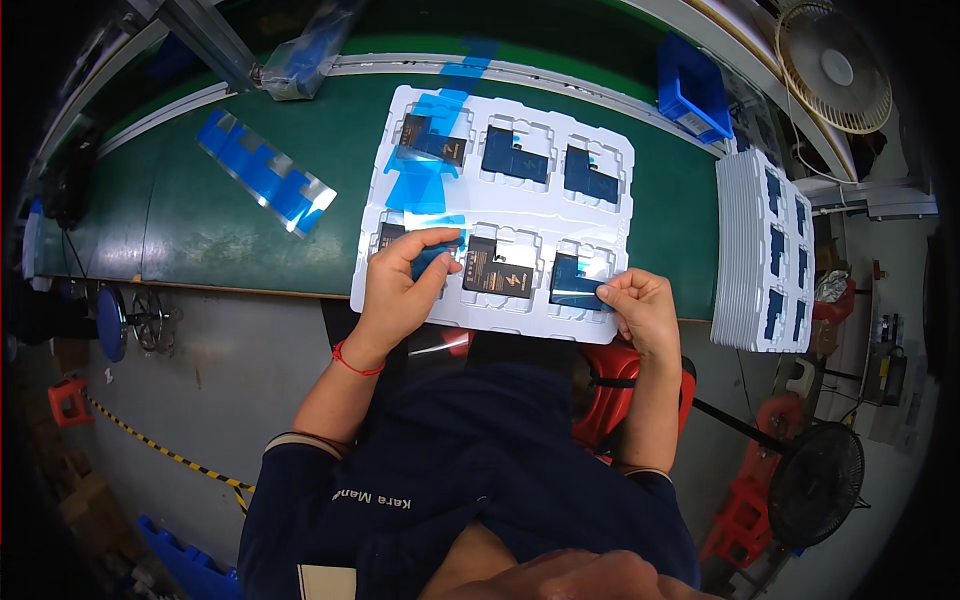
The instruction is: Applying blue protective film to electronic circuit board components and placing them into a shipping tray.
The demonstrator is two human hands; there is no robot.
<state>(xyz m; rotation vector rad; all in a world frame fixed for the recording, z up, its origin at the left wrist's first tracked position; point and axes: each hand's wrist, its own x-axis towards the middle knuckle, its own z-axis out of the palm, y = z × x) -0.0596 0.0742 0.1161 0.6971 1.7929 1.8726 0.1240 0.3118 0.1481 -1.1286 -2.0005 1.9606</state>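
A white moulded tray (510,215) lies on the green worktop, with L-shaped flat batteries in its pockets. In its near middle pocket sits a dark battery (498,272) with bare print. My left hand (403,285) is over the near left pocket, thumb and forefinger closed around a piece of blue film (428,262); the battery under it is partly hidden. At the near right pocket, my right hand (640,308) pinches the corner of a shiny blue film (577,285) that covers the battery there. Long blue film strips (418,190) cross the tray's left side.
Left of the tray lies a clear sheet with blue film tabs (265,172). A tall stack of filled trays (745,255) stands at right. A blue bin (692,90) and a fan (835,65) are at the far right; a black fan (818,480) stands below.
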